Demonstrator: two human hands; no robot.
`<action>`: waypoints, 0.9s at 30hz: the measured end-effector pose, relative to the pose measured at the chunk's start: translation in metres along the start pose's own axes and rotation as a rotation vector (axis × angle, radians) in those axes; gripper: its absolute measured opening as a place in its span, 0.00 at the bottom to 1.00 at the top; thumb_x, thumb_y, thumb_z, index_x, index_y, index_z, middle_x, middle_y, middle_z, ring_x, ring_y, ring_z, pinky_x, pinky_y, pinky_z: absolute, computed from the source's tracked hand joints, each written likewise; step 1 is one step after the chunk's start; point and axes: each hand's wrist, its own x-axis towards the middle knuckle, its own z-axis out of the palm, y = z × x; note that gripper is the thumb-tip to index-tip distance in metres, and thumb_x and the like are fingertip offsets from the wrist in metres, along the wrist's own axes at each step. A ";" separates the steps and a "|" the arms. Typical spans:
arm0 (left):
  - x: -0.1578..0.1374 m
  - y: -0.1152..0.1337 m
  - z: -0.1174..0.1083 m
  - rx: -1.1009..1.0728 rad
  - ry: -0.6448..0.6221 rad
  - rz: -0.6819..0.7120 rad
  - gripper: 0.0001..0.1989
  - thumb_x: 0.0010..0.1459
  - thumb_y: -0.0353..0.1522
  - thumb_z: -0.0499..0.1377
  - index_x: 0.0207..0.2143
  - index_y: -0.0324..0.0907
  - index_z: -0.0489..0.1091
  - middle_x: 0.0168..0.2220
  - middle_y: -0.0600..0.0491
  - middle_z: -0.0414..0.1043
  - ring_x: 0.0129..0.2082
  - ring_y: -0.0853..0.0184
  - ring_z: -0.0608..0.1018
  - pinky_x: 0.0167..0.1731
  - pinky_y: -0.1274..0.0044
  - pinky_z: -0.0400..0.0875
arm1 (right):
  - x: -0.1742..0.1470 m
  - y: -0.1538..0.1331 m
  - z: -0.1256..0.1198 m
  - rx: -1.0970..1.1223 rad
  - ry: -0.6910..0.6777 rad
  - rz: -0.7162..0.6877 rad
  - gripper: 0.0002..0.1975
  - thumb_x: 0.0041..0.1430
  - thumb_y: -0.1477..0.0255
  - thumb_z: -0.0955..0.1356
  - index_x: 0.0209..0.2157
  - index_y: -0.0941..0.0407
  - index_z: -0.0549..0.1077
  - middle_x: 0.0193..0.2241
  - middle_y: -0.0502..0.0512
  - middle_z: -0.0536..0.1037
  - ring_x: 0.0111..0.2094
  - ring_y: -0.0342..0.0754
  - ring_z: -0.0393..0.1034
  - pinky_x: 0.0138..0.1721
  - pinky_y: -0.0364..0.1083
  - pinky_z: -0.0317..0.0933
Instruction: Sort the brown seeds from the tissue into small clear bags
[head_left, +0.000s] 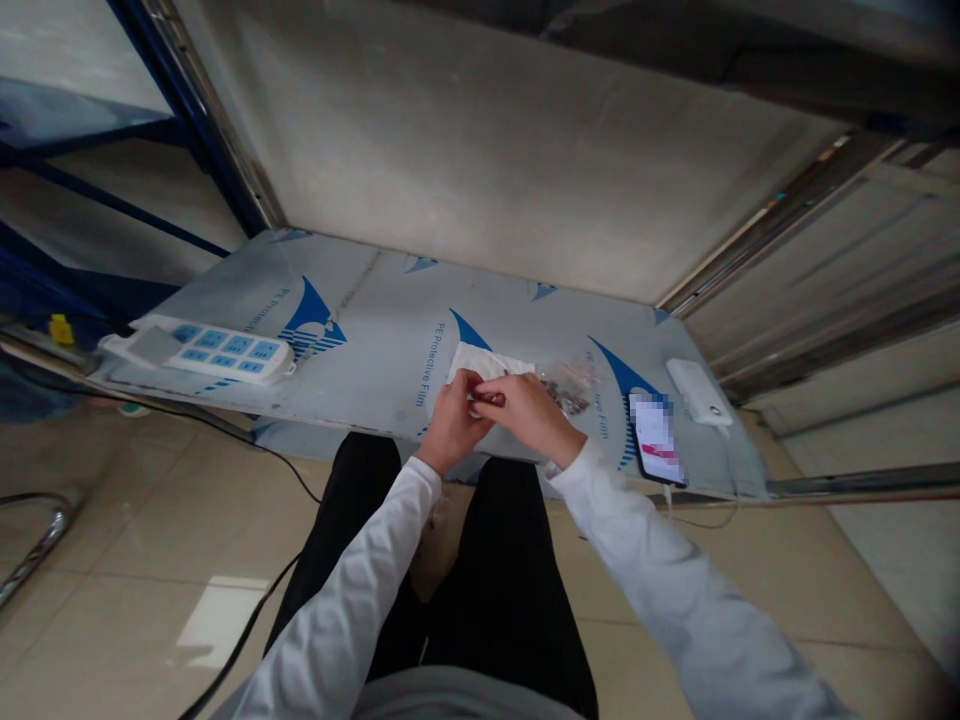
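My left hand (454, 424) and my right hand (527, 408) meet over the near edge of the table, fingertips pinched together. Between them is something small and dark reddish, too small to name. Under and behind the fingers lies a white paper or tissue (487, 361), partly covered by the hands. Just right of my right hand rests a clear plastic bag (571, 385) with small brownish pieces in or beside it.
A white power strip (232, 352) with blue sockets lies on the table's left, a plug at its end. At right are a phone (657, 440) and a white power bank (699, 391) with cables. A wall panel (465, 150) rises behind the film-covered tabletop (375, 330).
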 end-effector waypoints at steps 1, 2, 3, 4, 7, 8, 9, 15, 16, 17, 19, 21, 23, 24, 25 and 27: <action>-0.001 0.001 0.001 -0.002 -0.003 -0.004 0.14 0.46 0.29 0.59 0.35 0.43 0.58 0.31 0.54 0.70 0.30 0.66 0.73 0.31 0.75 0.64 | -0.001 -0.001 -0.001 -0.051 -0.009 -0.024 0.05 0.54 0.74 0.69 0.28 0.55 0.79 0.24 0.53 0.79 0.28 0.47 0.71 0.32 0.44 0.59; -0.002 0.002 0.001 -0.008 0.000 -0.012 0.14 0.46 0.29 0.59 0.35 0.43 0.58 0.30 0.54 0.70 0.29 0.66 0.73 0.31 0.75 0.64 | -0.001 -0.001 -0.001 -0.068 -0.012 -0.050 0.05 0.55 0.73 0.69 0.29 0.55 0.80 0.26 0.54 0.80 0.29 0.47 0.71 0.33 0.45 0.59; -0.004 0.002 0.001 -0.018 0.008 -0.023 0.14 0.46 0.29 0.59 0.35 0.43 0.58 0.29 0.55 0.70 0.29 0.66 0.73 0.30 0.76 0.64 | -0.002 0.002 -0.001 -0.050 -0.012 -0.074 0.06 0.55 0.72 0.69 0.32 0.54 0.80 0.28 0.54 0.80 0.30 0.46 0.71 0.34 0.45 0.59; -0.005 0.001 0.001 -0.031 0.020 -0.032 0.15 0.46 0.29 0.60 0.36 0.44 0.58 0.29 0.55 0.69 0.28 0.67 0.73 0.30 0.76 0.64 | -0.002 0.006 0.000 0.001 -0.016 -0.095 0.07 0.56 0.71 0.69 0.35 0.54 0.79 0.31 0.54 0.80 0.30 0.46 0.71 0.34 0.44 0.59; -0.009 -0.003 -0.002 -0.066 0.069 -0.046 0.15 0.46 0.30 0.61 0.36 0.44 0.58 0.27 0.57 0.68 0.28 0.68 0.74 0.31 0.77 0.65 | 0.002 0.033 0.005 0.197 0.056 -0.050 0.11 0.57 0.67 0.68 0.41 0.54 0.78 0.36 0.54 0.80 0.30 0.44 0.70 0.31 0.42 0.61; -0.010 -0.005 -0.004 -0.070 0.083 -0.050 0.15 0.46 0.30 0.61 0.36 0.44 0.58 0.27 0.58 0.68 0.28 0.69 0.74 0.32 0.76 0.66 | 0.005 0.046 0.007 0.211 0.123 0.017 0.12 0.56 0.67 0.68 0.41 0.55 0.77 0.36 0.54 0.80 0.30 0.44 0.70 0.31 0.42 0.61; -0.012 -0.006 -0.005 -0.070 0.095 -0.058 0.15 0.47 0.31 0.61 0.36 0.44 0.58 0.27 0.58 0.67 0.28 0.69 0.74 0.32 0.76 0.66 | 0.008 0.061 0.010 0.178 0.197 0.104 0.12 0.56 0.68 0.68 0.41 0.56 0.77 0.36 0.55 0.80 0.30 0.44 0.70 0.31 0.42 0.62; -0.018 -0.007 -0.015 -0.050 0.122 -0.093 0.16 0.46 0.31 0.62 0.36 0.44 0.58 0.26 0.59 0.68 0.28 0.70 0.74 0.34 0.75 0.67 | 0.022 0.126 0.037 -0.214 0.293 0.385 0.10 0.53 0.70 0.69 0.37 0.59 0.78 0.35 0.59 0.77 0.36 0.49 0.69 0.42 0.47 0.61; -0.018 -0.006 -0.016 -0.046 0.120 -0.091 0.16 0.46 0.31 0.62 0.36 0.44 0.58 0.26 0.59 0.68 0.28 0.70 0.74 0.34 0.75 0.67 | 0.023 0.129 0.043 -0.224 0.299 0.381 0.09 0.54 0.71 0.69 0.36 0.58 0.78 0.36 0.60 0.76 0.39 0.50 0.69 0.44 0.47 0.60; -0.019 -0.006 -0.017 -0.043 0.117 -0.088 0.16 0.46 0.31 0.62 0.36 0.44 0.58 0.26 0.59 0.68 0.28 0.70 0.74 0.34 0.75 0.67 | 0.024 0.131 0.047 -0.237 0.303 0.378 0.07 0.54 0.71 0.69 0.34 0.57 0.78 0.37 0.60 0.75 0.41 0.51 0.68 0.44 0.48 0.60; -0.019 -0.006 -0.018 -0.039 0.112 -0.091 0.16 0.47 0.31 0.62 0.36 0.44 0.58 0.26 0.59 0.68 0.29 0.70 0.74 0.34 0.75 0.67 | 0.026 0.131 0.053 -0.256 0.312 0.375 0.06 0.54 0.72 0.68 0.32 0.56 0.78 0.37 0.60 0.74 0.42 0.52 0.67 0.44 0.48 0.60; -0.019 -0.006 -0.020 -0.037 0.111 -0.098 0.16 0.46 0.31 0.62 0.36 0.44 0.58 0.26 0.59 0.67 0.28 0.70 0.74 0.34 0.75 0.67 | 0.028 0.126 0.054 -0.260 0.323 0.371 0.06 0.54 0.73 0.68 0.31 0.57 0.78 0.36 0.60 0.74 0.41 0.51 0.66 0.44 0.49 0.60; -0.019 -0.006 -0.022 -0.034 0.109 -0.105 0.15 0.46 0.30 0.62 0.36 0.44 0.58 0.25 0.59 0.67 0.28 0.70 0.74 0.34 0.76 0.67 | 0.027 0.111 0.047 -0.251 0.335 0.362 0.06 0.54 0.72 0.68 0.31 0.58 0.78 0.34 0.58 0.74 0.38 0.50 0.67 0.43 0.48 0.60; -0.019 -0.006 -0.022 -0.032 0.106 -0.105 0.15 0.47 0.30 0.61 0.36 0.44 0.58 0.26 0.59 0.67 0.28 0.70 0.74 0.35 0.75 0.67 | 0.024 0.100 0.042 -0.223 0.348 0.333 0.07 0.54 0.71 0.68 0.32 0.58 0.78 0.33 0.57 0.74 0.35 0.48 0.67 0.42 0.47 0.61; -0.019 -0.006 -0.023 -0.032 0.098 -0.102 0.16 0.47 0.31 0.61 0.36 0.44 0.58 0.26 0.59 0.67 0.28 0.70 0.74 0.35 0.75 0.67 | 0.020 0.086 0.036 -0.177 0.358 0.285 0.08 0.55 0.69 0.68 0.33 0.58 0.78 0.32 0.56 0.74 0.32 0.47 0.67 0.40 0.46 0.61; -0.018 -0.003 -0.022 -0.037 0.084 -0.095 0.16 0.47 0.31 0.61 0.36 0.44 0.58 0.27 0.59 0.68 0.29 0.70 0.74 0.35 0.75 0.66 | 0.007 0.052 0.023 -0.027 0.363 0.118 0.09 0.55 0.67 0.69 0.33 0.57 0.77 0.32 0.54 0.74 0.28 0.44 0.65 0.35 0.45 0.62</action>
